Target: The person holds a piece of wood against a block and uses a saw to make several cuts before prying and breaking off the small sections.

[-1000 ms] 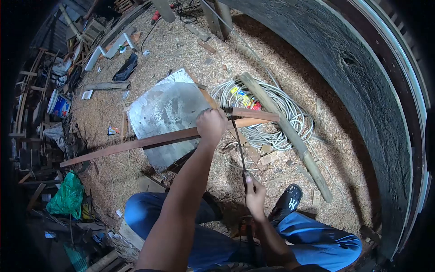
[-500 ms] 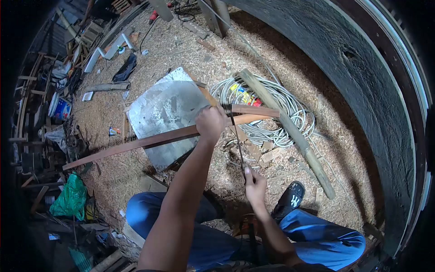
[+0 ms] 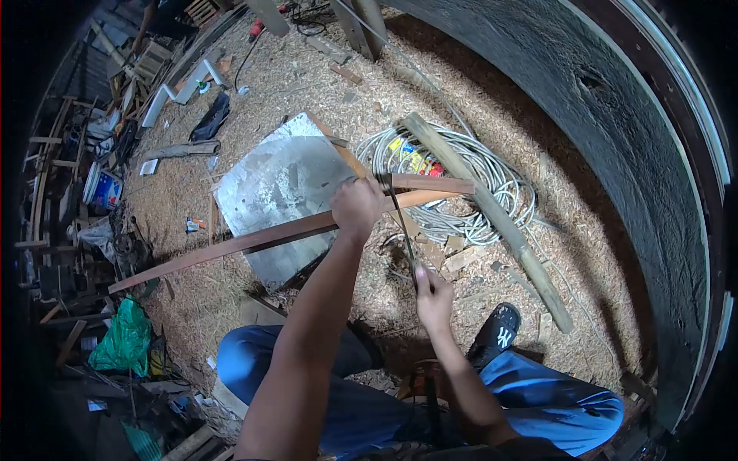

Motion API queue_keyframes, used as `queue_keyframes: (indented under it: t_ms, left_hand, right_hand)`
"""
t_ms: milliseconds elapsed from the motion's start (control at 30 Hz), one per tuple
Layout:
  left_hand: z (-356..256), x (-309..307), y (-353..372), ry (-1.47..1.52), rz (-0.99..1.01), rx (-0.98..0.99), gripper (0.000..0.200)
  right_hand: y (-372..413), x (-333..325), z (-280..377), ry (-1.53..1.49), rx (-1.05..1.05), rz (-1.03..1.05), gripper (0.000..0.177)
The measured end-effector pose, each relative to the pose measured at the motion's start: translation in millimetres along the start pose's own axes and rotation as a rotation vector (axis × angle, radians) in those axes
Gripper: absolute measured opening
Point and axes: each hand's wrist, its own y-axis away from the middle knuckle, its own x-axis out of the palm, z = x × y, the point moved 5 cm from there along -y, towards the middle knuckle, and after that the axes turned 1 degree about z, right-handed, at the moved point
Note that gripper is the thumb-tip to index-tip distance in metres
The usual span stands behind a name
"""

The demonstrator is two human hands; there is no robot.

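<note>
My left hand (image 3: pixel 357 206) is closed around a long reddish-brown wooden strip (image 3: pixel 284 232) that slants across the view. Right beside its knuckles, a thin dark blade, seen nearly edge-on, crosses the wood; it looks like a handsaw (image 3: pixel 406 232). Its near end is gripped in my right hand (image 3: pixel 433 301), lower down and above the floor. Beyond the blade the strip's right end reaches a grey round pole (image 3: pixel 492 211), with an orange-toned wooden face showing just below it. Under the strip lies a scuffed metal-grey sheet (image 3: pixel 280 173).
A coil of grey cable (image 3: pixel 503 173) lies under the pole on the shavings-covered floor. A dark curved wall (image 3: pixel 615 154) bounds the right side. Scrap wood and a green plastic bag (image 3: pixel 123 338) crowd the left. My shoe (image 3: pixel 496 334) stands near my right hand.
My right hand has moved slightly up and forward with the handsaw, whose far end now extends further past the strip. My left hand stays in place on the wood.
</note>
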Motion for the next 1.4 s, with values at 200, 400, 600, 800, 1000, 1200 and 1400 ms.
queue_keyframes:
  t_ms: [200, 400, 600, 800, 1000, 1200, 1400]
  left_hand:
    - [-0.5, -7.7, 0.2, 0.027, -0.047, -0.029, 0.042]
    - [-4.8, -10.7, 1.8, 0.022, -0.002, 0.003, 0.044]
    - [-3.4, -10.3, 1.0, -0.012, 0.029, -0.02, 0.044]
    - [-4.5, -8.5, 1.5, -0.02, -0.003, -0.008, 0.043]
    - [-5.3, -7.1, -1.9, -0.037, 0.022, -0.039, 0.047]
    - [-9.9, -18.8, 8.2, 0.035, 0.124, -0.097, 0.046]
    - [-9.0, -11.2, 5.6, 0.016, 0.054, 0.033, 0.046]
  right_hand:
    - [-37.9, 17.8, 34.4, -0.026, -0.03, 0.012, 0.044]
    - [30.0, -12.8, -4.8, -0.058, 0.151, 0.076, 0.045]
    - [-56.6, 29.6, 35.6, -0.041, 0.013, 0.04, 0.042]
    - [35.3, -16.1, 7.1, -0.003, 0.098, 0.057, 0.042]
    - [-26.8, 16.7, 11.3, -0.037, 0.083, 0.004, 0.038]
    - [-7.4, 0.3, 22.2, -0.014, 0.03, 0.023, 0.04]
    - [-18.0, -9.3, 30.7, -0.073, 0.297, 0.122, 0.036]
